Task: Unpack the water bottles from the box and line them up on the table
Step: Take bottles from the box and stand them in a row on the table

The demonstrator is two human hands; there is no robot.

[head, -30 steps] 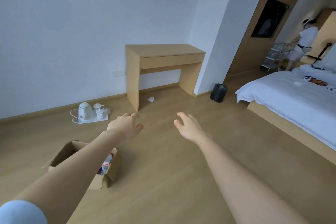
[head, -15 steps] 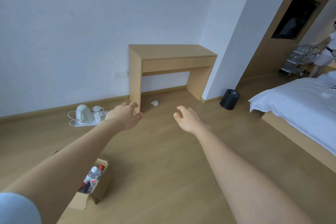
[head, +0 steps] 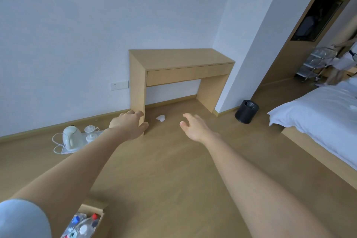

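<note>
A cardboard box sits on the wooden floor at the bottom left, partly behind my left arm. Several clear water bottles with red and blue caps lie inside it. A light wooden table stands against the white wall ahead, its top bare. Both my arms stretch forward over the floor. My left hand hovers in front of the table's left leg, fingers relaxed, holding nothing. My right hand is open too, palm down, below the table's gap.
A white kettle with cups on a tray sits on the floor at the left wall. A crumpled tissue lies under the table. A black bin stands by the pillar. A white bed fills the right; a person stands by a cart at far right.
The view has moved forward and closer to the table. The box has slid down to the bottom left edge of the view. Both hands stay open and extended.
</note>
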